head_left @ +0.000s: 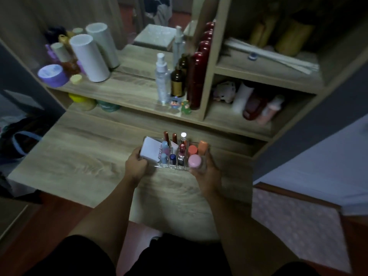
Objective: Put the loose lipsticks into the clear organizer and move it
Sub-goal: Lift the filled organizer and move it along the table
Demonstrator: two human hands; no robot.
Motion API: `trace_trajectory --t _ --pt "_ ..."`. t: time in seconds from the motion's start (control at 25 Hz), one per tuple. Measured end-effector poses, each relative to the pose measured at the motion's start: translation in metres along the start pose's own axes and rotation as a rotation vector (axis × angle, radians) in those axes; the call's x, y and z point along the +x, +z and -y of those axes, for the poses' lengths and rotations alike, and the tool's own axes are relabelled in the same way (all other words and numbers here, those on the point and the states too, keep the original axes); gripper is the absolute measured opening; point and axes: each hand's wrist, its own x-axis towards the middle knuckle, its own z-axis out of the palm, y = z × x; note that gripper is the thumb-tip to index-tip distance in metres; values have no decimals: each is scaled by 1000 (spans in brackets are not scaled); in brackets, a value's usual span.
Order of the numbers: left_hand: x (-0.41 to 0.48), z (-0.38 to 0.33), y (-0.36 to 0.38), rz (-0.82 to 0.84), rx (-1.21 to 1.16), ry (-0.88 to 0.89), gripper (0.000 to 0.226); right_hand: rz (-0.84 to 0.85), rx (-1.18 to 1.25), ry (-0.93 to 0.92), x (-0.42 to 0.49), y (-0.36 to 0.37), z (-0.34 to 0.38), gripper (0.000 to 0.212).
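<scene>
Looks like you're mostly done with the loading part: the lipsticks (180, 151) stand upright in the clear organizer (175, 165), next to a white box (150, 150), and I can't spot any loose ones on the counter (79, 156). Your left hand (135, 166) and right hand (205, 174) have their fingers wrapped around its two ends, near the front-middle of the counter. What's left, I'd guess, is just moving it.

Organizer (159, 165) on desk (79, 156), lipsticks (181, 154) inside, box (150, 150) seemingly at its left
</scene>
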Motion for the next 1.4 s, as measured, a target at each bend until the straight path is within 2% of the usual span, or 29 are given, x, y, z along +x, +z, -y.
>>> trace_trajectory --t 0.12,0.44,0.64,1.0,1.24,1.4 --pt "-4 -9 25 53 19 15 49 -58 -26 -10 -4 -15 -22 98" --pt "-13 -21 61 168 53 29 54 -105 136 63 -6 -28 -58 96" --pt "-13 -27 63 171 77 33 53 -92 19 74 4 -26 -64 96" --pt "1 -32 64 227 15 29 56 -66 -5 59 16 -30 -62 94" --pt "-1 -35 63 255 96 50 66 -63 1 25 14 -40 -53 94" --pt "-13 -44 57 182 125 62 83 -19 -31 -19 3 -48 -47 104"
